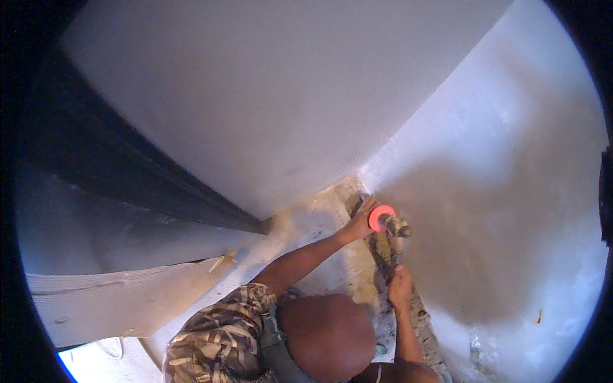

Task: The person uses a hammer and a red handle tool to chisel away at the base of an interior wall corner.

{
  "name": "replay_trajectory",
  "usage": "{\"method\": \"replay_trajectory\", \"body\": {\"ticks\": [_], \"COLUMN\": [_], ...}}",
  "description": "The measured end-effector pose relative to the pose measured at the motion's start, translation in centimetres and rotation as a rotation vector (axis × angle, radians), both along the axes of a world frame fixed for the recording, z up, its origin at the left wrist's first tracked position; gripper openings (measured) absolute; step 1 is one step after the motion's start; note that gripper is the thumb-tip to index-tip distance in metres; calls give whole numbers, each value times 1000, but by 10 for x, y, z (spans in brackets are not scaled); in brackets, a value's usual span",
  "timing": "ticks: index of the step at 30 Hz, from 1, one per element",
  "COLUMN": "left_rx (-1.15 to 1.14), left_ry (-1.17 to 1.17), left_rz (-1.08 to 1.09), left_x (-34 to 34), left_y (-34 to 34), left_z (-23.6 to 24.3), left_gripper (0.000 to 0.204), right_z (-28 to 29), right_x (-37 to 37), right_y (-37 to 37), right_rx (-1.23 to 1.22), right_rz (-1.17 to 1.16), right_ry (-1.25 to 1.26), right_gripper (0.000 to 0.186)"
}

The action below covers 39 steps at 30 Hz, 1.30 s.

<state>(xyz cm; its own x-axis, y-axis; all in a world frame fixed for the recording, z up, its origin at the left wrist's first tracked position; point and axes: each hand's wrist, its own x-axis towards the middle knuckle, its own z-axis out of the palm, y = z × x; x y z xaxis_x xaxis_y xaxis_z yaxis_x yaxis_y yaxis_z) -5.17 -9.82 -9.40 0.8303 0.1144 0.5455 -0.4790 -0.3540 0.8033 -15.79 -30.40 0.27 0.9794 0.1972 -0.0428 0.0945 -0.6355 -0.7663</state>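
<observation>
My left hand (362, 221) is closed round a chisel with a round pink hand guard (377, 218), at the foot of the wall corner. Most of the chisel is hidden by my fingers and the guard. My right hand (400, 286) grips the handle of a hammer (398, 228), whose worn, dusty head is against or very close to the chisel's struck end; I cannot tell whether they touch. Beneath both hands runs a rough, broken strip (382, 255) along the foot of the right wall. My left arm comes out of a camouflage sleeve (217, 335).
A pale wall (274, 108) rises ahead and meets the right wall (485, 249), which carries a large grey patch. At left stand a dark panel (128, 223) and a wooden board (128, 297). A rounded bare-skin shape, apparently my knee (327, 335), fills the lower middle.
</observation>
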Motion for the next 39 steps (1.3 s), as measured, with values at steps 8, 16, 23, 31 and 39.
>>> {"method": "replay_trajectory", "body": {"ticks": [8, 16, 23, 31, 39], "left_rx": [-36, 186, 147, 293, 306], "left_ry": [152, 96, 141, 151, 331], "left_rz": [100, 165, 126, 145, 52], "left_x": [1, 8, 10, 26, 21], "left_y": [-2, -7, 6, 30, 26], "left_z": [-5, 18, 6, -17, -10], "left_gripper": [48, 49, 48, 51, 44], "right_z": [156, -19, 40, 215, 10], "right_x": [-5, 19, -9, 23, 17], "right_y": [11, -2, -16, 34, 14], "right_rx": [1074, -75, -28, 1168, -93], "right_rz": [54, 55, -203, 378, -53], "right_ry": [-149, -147, -52, -715, 78], "right_gripper": [72, 45, 52, 84, 50]}}
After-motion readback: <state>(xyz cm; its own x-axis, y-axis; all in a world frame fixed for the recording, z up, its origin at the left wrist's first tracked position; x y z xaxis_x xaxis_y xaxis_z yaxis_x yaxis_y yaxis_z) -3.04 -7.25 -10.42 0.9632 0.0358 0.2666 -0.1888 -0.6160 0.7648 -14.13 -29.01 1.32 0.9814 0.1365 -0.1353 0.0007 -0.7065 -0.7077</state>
